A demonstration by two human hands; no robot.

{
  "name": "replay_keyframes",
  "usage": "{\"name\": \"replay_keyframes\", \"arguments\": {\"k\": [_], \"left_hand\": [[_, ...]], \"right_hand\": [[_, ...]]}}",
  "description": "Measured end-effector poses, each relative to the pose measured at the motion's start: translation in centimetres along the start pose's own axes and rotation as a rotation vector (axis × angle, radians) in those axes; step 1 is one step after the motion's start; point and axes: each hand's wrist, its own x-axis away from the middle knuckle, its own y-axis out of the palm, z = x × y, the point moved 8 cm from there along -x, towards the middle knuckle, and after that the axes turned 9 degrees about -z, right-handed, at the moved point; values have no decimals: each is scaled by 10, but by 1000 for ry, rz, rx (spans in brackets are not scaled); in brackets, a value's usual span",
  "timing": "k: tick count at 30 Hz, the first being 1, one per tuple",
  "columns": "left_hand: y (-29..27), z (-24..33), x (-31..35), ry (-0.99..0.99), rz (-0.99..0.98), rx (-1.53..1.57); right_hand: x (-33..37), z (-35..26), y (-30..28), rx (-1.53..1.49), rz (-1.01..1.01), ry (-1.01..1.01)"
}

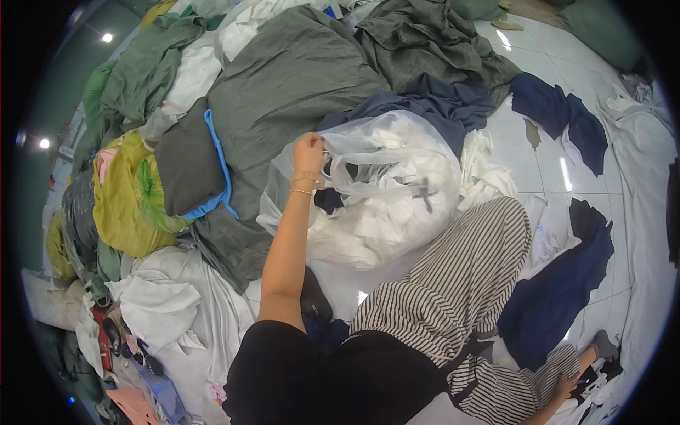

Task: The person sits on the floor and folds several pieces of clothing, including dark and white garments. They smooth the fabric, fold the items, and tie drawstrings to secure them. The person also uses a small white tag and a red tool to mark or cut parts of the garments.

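On the tiled floor (574, 173), in front of the seated person's striped trousers (439, 283): a translucent plastic bag (375, 195), slumped and loosely filled with white fabric pieces (400, 219). Left hand (309, 151) has its fingers curled tight on the film at the bag's near-left rim, arm reaching well forward. Right hand (564, 388) is far off at lower right, near the sock-covered foot (605, 345) and a pile of black and white scraps (598, 397). Can't tell if it grasps anything; too small, partly covered.

Handling notes, my read. The step looks like managing the bag mouth one-handed. Film seems thin, so pinch a gathered fold, not a single layer; less chance of a tear. Lift the rim up and out, not sideways, or the soft load may slump toward the opening. A second grip on the opposite rim would hold the mouth wider than one hand can.

Watch the neighbours: navy cloth (446, 103) lies right behind the bag, loose white cloth (485, 170) just beside it on the right. Both could get dragged along or mixed with the contents. Knee is close too; give the bag room.
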Motion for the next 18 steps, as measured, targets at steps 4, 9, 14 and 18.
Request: {"name": "replay_keyframes", "arguments": {"k": [4,9,14,18], "left_hand": [[-18,-30,13,-208,81,464],[-42,17,17,113,151,572],[-112,189,21,435,248,202],[-143,279,32,597,462,-179]], "right_hand": [[0,-10,3,3,-10,1],[-22,9,11,-40,20,-26],[-9,-4,-3,-9,-134,-84],[30,-119,-79,31,-126,-436]]}}
